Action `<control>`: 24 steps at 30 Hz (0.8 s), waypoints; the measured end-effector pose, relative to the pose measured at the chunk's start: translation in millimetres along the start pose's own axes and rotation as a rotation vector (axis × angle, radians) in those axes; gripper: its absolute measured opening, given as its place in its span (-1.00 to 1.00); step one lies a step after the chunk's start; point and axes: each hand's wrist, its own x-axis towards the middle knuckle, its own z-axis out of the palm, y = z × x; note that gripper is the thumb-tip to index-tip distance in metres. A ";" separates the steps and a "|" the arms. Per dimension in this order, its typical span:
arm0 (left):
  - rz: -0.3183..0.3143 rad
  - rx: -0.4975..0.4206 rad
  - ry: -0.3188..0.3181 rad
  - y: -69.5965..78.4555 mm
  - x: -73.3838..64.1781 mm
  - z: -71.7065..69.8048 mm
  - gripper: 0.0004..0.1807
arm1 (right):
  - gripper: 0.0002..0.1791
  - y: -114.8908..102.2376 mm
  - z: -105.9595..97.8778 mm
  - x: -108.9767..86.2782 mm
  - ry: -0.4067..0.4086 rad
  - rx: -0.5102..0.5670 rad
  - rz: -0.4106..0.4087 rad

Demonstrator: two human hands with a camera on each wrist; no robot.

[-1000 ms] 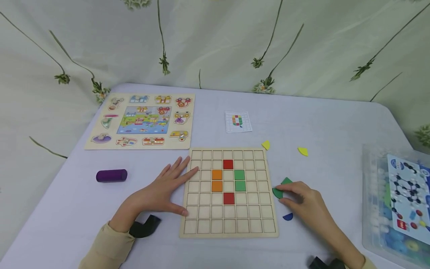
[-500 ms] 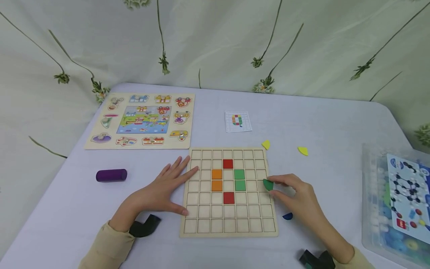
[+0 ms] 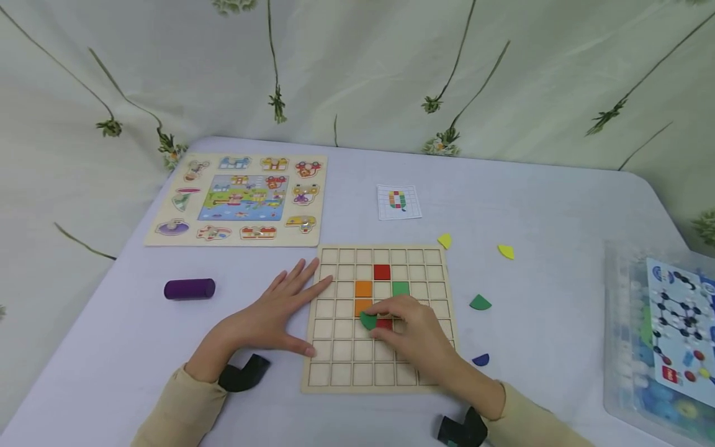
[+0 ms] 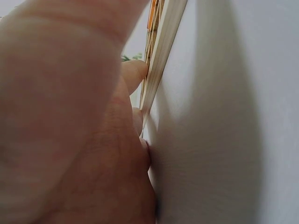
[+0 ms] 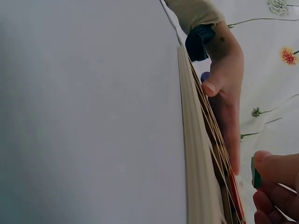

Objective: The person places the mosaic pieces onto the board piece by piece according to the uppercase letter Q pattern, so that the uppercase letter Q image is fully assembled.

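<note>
From here, the right hand (image 3: 416, 335) pinches a green piece (image 3: 367, 321) between thumb and fingers, above the wooden grid board (image 3: 326, 367), near the lower orange tile (image 3: 362, 306). Fingers mask part of the piece's outline; the hand half-covers a red tile (image 3: 384, 324) and hides squares beyond. The left hand (image 3: 268, 315), fingers spread, touches the board's left edge. The plastic box (image 3: 620, 397) runs out of sight rightward.

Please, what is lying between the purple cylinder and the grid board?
The left hand, touching the grid board, lies between it and the purple cylinder; the head view shows this.
</note>
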 end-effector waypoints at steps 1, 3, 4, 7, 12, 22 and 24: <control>0.005 0.003 0.002 -0.1 0.2 0.1 0.21 | -0.66 0.2 2.6 0.3 -0.005 -0.010 0.002; 0.010 0.006 0.005 -0.4 0.6 0.4 0.21 | -0.66 0.8 6.6 0.6 -0.018 -0.025 0.003; 0.013 0.002 0.009 -0.4 0.8 0.5 0.21 | -0.66 0.9 8.0 0.7 -0.024 -0.030 0.004; 0.011 0.004 0.011 -0.6 0.9 0.5 0.21 | -0.67 1.6 10.8 0.5 -0.037 -0.038 0.003; -0.005 0.002 0.000 -0.4 1.3 0.6 0.22 | -0.66 2.9 12.5 -0.5 -0.049 -0.069 -0.010; -0.039 0.000 -0.014 -1.0 1.9 1.4 0.24 | -0.64 1.9 12.2 -2.4 -0.061 -0.121 -0.038; -0.045 0.002 -0.019 -1.1 1.8 1.2 0.24 | -0.64 1.6 12.2 -2.4 -0.060 -0.127 -0.043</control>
